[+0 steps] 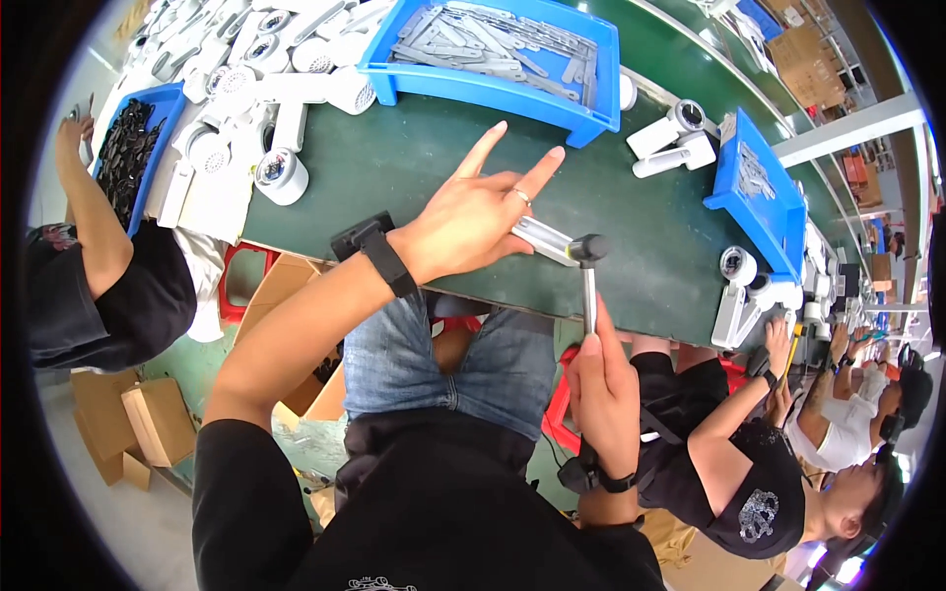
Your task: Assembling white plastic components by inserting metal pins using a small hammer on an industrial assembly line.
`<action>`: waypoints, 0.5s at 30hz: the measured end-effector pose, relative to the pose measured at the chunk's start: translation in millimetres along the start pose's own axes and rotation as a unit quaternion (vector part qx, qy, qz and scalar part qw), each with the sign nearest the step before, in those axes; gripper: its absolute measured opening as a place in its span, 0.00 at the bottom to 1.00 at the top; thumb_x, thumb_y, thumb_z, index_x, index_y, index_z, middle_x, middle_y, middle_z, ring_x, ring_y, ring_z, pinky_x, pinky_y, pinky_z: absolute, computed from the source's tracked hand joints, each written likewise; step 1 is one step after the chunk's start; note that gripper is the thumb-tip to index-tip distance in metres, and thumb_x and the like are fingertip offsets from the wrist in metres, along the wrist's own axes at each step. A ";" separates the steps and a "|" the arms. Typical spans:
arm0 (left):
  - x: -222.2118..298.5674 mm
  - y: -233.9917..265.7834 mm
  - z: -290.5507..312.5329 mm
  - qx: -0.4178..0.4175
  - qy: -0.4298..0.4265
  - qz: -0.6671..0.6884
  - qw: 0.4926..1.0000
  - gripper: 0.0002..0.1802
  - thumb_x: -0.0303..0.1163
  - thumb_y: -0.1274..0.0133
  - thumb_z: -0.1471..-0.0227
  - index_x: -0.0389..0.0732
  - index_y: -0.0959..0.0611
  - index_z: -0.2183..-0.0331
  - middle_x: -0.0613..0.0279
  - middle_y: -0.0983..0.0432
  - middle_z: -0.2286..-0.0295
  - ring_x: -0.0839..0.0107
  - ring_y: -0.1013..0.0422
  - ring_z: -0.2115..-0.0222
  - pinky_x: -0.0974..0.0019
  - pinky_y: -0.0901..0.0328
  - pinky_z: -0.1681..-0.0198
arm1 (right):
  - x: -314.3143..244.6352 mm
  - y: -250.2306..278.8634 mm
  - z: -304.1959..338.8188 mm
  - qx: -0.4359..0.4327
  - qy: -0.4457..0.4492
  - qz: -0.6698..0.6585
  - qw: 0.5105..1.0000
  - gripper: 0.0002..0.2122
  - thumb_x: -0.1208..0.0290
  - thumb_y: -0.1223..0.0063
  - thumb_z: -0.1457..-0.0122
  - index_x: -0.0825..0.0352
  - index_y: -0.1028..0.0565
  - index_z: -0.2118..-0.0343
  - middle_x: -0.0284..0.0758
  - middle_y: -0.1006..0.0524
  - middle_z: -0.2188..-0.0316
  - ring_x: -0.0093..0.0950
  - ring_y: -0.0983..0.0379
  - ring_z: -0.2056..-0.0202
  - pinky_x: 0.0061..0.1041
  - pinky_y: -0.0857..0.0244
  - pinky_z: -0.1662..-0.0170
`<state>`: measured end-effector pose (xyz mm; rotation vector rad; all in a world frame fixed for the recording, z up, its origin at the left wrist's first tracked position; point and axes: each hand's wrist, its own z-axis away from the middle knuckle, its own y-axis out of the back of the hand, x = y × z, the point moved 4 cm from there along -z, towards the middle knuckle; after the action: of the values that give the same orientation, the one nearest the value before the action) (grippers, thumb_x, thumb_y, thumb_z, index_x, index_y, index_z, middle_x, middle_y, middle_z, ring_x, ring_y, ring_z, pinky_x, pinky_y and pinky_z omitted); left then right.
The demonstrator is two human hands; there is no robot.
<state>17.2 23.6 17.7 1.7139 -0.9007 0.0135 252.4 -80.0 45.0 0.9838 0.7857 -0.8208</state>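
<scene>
The person's left hand point(473, 212) rests at the near edge of the green table point(414, 167). Its thumb and lower fingers pinch a short silver metal bar point(540, 240), while the index and little fingers stand splayed and free. The bar runs out from the palm toward the person's right and ends at a dark rubber head point(591, 246). The right hand point(603, 389), just below, is closed around a slim grey rod point(589, 300) that rises to meet that head. Bar and rod appear joined there at a right angle; whether they are seated or only touching cannot be told.

Risks, as judged: the left grip is partial, with two fingers off the work, so a push along the rod could twist the bar out of the pinch. The joint hangs at the table's edge, above the lap, so a slip would send the part to the floor. The left fingertips lie near the head and could be nipped.

Containers: beyond the left hand, a blue bin point(498, 89) holds flat grey metal strips. Further to the right of both hands, a second blue bin point(754, 202) holds small grey parts, not clearly legible. Far to the left, a third blue bin point(163, 108) holds dark small pieces. White plastic housings point(281, 177) lie loose between the bins. Co-workers sit on either side.
</scene>
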 end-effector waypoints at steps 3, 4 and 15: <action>0.3 0.7 -4.4 0.030 -0.011 0.013 0.999 0.69 0.36 0.26 0.56 0.37 0.55 0.26 0.66 0.14 0.71 0.62 0.19 0.56 0.36 0.64 0.24 | -7.0 -22.9 -12.0 0.006 0.091 -0.033 0.995 0.25 0.67 0.60 0.24 0.60 0.41 0.25 0.28 0.32 0.80 0.17 0.38 0.78 0.22 0.39 0.72; 0.8 -1.0 -5.1 0.031 -0.010 0.014 0.999 0.69 0.36 0.26 0.56 0.37 0.55 0.26 0.66 0.14 0.71 0.62 0.19 0.56 0.36 0.64 0.24 | 1.3 -32.0 -33.1 -0.014 0.078 0.052 0.996 0.25 0.68 0.60 0.24 0.60 0.41 0.25 0.27 0.33 0.80 0.16 0.39 0.78 0.22 0.40 0.72; -4.7 -3.7 -4.8 0.019 0.023 0.011 0.999 0.70 0.36 0.26 0.56 0.35 0.57 0.27 0.66 0.16 0.72 0.62 0.19 0.59 0.40 0.64 0.24 | 6.4 -14.0 -20.9 0.055 0.060 -0.017 0.997 0.25 0.66 0.59 0.23 0.63 0.41 0.26 0.25 0.33 0.82 0.15 0.38 0.78 0.20 0.40 0.74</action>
<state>18.0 30.4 14.3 1.7316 -0.8896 0.0847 239.3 -66.7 26.8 1.1290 0.8680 -0.8474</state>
